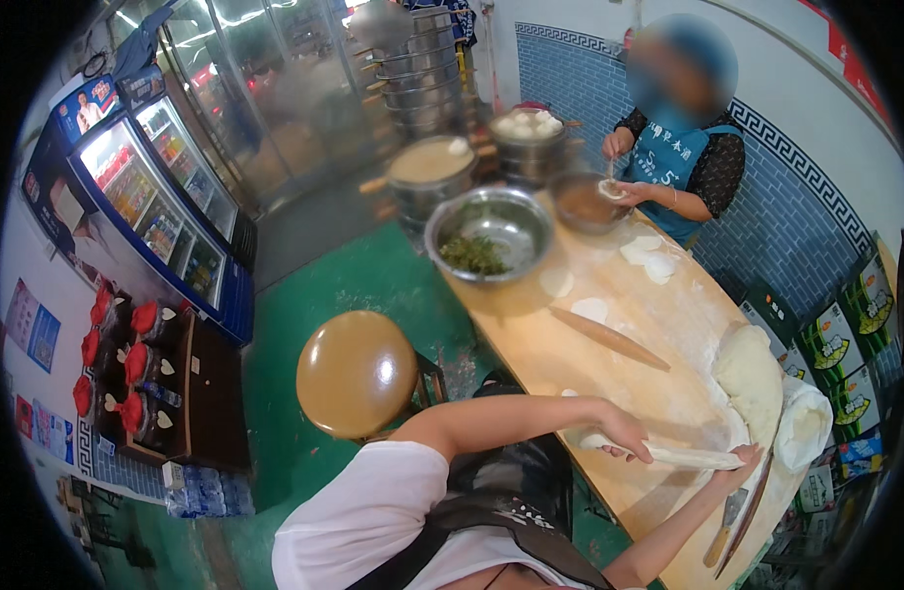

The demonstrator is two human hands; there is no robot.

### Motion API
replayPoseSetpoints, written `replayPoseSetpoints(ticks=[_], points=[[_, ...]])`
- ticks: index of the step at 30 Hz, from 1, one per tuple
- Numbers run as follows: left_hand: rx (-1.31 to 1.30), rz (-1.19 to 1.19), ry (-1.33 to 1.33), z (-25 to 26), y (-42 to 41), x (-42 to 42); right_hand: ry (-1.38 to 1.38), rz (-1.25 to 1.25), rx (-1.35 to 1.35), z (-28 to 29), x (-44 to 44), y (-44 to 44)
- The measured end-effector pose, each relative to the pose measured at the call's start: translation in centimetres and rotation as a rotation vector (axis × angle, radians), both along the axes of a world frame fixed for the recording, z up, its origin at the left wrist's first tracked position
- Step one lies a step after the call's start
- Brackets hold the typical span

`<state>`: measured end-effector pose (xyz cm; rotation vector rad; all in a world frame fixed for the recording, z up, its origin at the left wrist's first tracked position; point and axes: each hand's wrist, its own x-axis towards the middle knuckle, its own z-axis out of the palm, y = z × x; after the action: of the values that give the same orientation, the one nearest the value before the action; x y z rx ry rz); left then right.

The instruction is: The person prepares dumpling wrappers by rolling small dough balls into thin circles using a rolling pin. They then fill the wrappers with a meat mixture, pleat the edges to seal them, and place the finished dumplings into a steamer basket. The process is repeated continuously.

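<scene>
A long rope of white dough (691, 457) stretches between my two hands over the floured wooden tabletop (673, 413). My left hand (627, 435) grips it near its left part, and a short length sticks out beyond the fingers. At the other end, my right hand (743, 466) holds the dough with the fingers around its tip. A large lump of dough (750, 383) lies just beyond my right hand, beside a white bag (802, 424). Close to my right forearm are a scraper with a wooden handle (726, 523) and a thin dark stick (747, 516).
A wooden rolling pin (610, 339) and flat dough rounds (647, 259) lie farther up the table. Beyond stand a steel bowl of chopped greens (488, 236), a filling bowl (588, 203) and steamers (433, 173). A co-worker (665, 162) fills a wrapper. A round stool (357, 374) stands left.
</scene>
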<state>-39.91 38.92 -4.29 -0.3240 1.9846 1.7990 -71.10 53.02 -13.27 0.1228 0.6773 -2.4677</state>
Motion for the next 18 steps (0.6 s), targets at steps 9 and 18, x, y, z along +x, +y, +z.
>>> replayPoseSetpoints(ticks=[9, 18], points=[[-0.228, -0.377, 0.009, 5.1, -6.3, -3.7, -0.131, 0.087, -0.195, -4.6, -4.2, 4.7], [-0.764, -0.588, 0.155, 8.4, -7.4, -2.2, 0.054, 0.010, -0.004, 2.9, 2.5, 3.9]])
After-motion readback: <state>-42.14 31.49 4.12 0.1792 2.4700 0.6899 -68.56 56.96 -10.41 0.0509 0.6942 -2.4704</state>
